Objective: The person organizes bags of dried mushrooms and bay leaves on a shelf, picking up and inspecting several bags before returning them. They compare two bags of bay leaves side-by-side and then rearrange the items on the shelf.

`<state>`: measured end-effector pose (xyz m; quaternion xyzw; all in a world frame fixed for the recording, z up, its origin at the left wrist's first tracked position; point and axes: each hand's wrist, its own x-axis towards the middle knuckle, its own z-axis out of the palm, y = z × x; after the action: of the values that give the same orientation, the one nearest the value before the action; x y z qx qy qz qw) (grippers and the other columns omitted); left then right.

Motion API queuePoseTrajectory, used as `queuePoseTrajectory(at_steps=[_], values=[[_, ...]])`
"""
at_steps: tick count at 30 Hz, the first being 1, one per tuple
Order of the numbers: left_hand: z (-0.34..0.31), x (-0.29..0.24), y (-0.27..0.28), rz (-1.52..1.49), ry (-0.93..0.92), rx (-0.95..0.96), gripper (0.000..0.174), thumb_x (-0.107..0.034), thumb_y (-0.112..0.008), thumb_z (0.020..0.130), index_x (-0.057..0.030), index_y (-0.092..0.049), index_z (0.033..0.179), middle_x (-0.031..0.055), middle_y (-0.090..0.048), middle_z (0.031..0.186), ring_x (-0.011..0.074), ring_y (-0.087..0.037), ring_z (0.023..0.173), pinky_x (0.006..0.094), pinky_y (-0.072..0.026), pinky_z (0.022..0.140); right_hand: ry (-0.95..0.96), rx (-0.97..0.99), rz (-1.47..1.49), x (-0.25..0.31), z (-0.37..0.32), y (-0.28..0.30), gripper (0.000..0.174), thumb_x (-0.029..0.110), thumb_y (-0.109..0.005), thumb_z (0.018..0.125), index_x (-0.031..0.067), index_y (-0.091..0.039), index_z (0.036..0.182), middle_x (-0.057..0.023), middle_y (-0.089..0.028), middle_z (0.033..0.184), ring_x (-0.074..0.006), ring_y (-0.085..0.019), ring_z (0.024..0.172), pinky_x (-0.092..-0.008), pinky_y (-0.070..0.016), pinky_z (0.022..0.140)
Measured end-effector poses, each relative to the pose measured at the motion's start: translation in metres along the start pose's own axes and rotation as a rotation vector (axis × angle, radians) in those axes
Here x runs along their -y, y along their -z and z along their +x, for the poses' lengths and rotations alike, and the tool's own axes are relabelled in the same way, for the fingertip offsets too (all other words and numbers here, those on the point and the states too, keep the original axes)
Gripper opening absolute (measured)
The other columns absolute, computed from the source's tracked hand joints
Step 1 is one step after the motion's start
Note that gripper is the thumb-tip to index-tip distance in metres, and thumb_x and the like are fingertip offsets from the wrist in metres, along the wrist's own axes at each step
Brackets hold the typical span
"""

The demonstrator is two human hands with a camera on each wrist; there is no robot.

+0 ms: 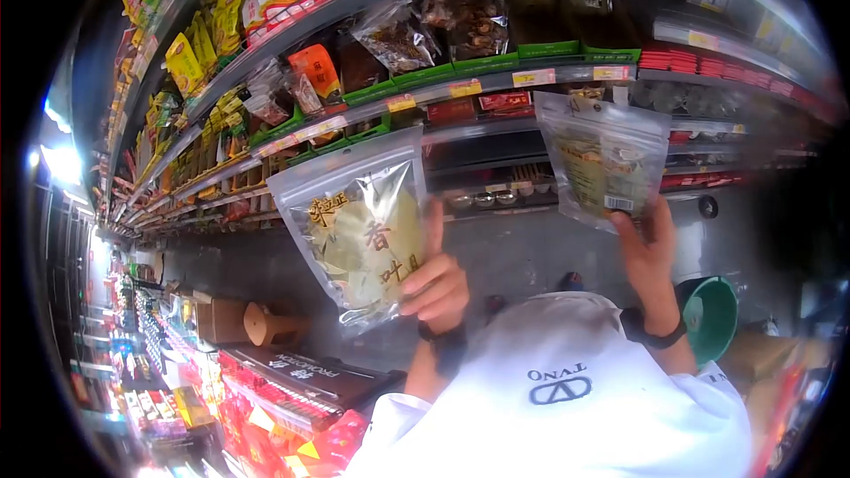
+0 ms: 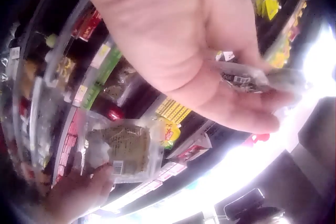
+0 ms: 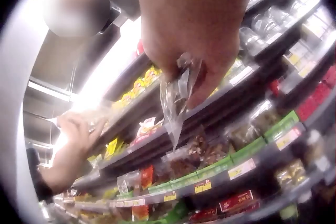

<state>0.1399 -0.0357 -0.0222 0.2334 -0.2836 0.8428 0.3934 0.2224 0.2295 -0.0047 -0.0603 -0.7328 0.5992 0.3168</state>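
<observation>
Clear plastic shows pale leaves inside the leaf pouch (image 1: 354, 243), gripped at its lower right edge by the left hand (image 1: 438, 283), most fingers curled, one extended upward; the right hand (image 1: 648, 257) pinches the bottom of a barcoded pouch (image 1: 602, 164) between nearly closed thumb and fingers, well apart from the first, near stocked shelves (image 1: 496, 85)

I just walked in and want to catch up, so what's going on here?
A person in a white shirt stands at store shelves stocked with packaged food, holding up two zip-top bags. The left hand grips a clear bag of pale leaves by its lower corner, its large lettering facing the person. The right hand pinches a smaller bag near its bottom, with a barcode showing.
</observation>
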Motion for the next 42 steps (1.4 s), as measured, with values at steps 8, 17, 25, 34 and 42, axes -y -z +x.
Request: queuePoseTrajectory(at_steps=[8, 17, 25, 34, 42], values=[[0.011, 0.002, 0.011, -0.04, 0.03, 0.089, 0.064, -0.028, -0.04, 0.102, -0.0217, -0.008, 0.157, 0.0174, -0.068, 0.095, 0.0242, -0.071, 0.068, 0.0357, -0.0606, 0.064, 0.017, -0.016, -0.064, -0.007, 0.005, 0.012, 0.035, 0.004, -0.067, 0.091, -0.0029, -0.052, 0.123, -0.0092, -0.066, 0.103, -0.0125, -0.06, 0.092, -0.024, -0.0473, 0.082], [0.013, 0.002, 0.01, 0.055, -0.011, 0.027, 0.064, -0.023, -0.043, 0.102, -0.0271, -0.011, 0.157, 0.015, -0.066, 0.094, 0.0221, -0.07, 0.066, 0.0359, -0.0589, 0.065, -0.092, -0.034, 0.066, -0.007, 0.017, 0.021, 0.037, 0.004, -0.069, 0.09, -0.0027, -0.055, 0.123, -0.0065, -0.065, 0.103, -0.0117, -0.059, 0.094, -0.0243, -0.0466, 0.084], [0.019, 0.009, 0.01, 0.097, -0.084, 0.0, 0.066, -0.017, -0.042, 0.101, -0.0334, -0.012, 0.156, 0.0135, -0.064, 0.096, 0.0212, -0.069, 0.068, 0.0356, -0.0581, 0.07, -0.339, 0.04, 0.796, 0.001, 0.037, 0.039, 0.047, 0.025, -0.069, 0.091, 0.0016, -0.052, 0.129, -0.0097, -0.063, 0.114, -0.0165, -0.064, 0.097, -0.0273, -0.051, 0.083], [0.022, 0.001, 0.015, 0.167, -0.08, -0.05, 0.059, -0.033, -0.038, 0.104, -0.035, -0.011, 0.156, 0.0101, -0.056, 0.096, 0.0199, -0.062, 0.07, 0.0376, -0.0527, 0.076, -0.536, 0.427, 2.212, -0.031, 0.043, 0.056, 0.049, 0.027, -0.051, 0.099, 0.0022, -0.04, 0.141, -0.0044, -0.05, 0.079, -0.0153, -0.052, 0.064, -0.0262, -0.0457, 0.052], [0.01, -0.014, 0.003, 1.031, -0.248, -0.612, 0.067, -0.018, -0.059, 0.093, -0.0207, -0.027, 0.151, 0.0073, -0.057, 0.112, 0.0165, -0.057, 0.083, 0.0348, -0.0537, 0.074, -0.549, 0.246, 1.563, -0.032, 0.035, 0.066, 0.041, 0.029, -0.049, 0.101, -0.0012, -0.051, 0.129, -0.008, -0.062, 0.093, -0.0157, -0.063, 0.075, -0.0258, -0.0508, 0.057]])
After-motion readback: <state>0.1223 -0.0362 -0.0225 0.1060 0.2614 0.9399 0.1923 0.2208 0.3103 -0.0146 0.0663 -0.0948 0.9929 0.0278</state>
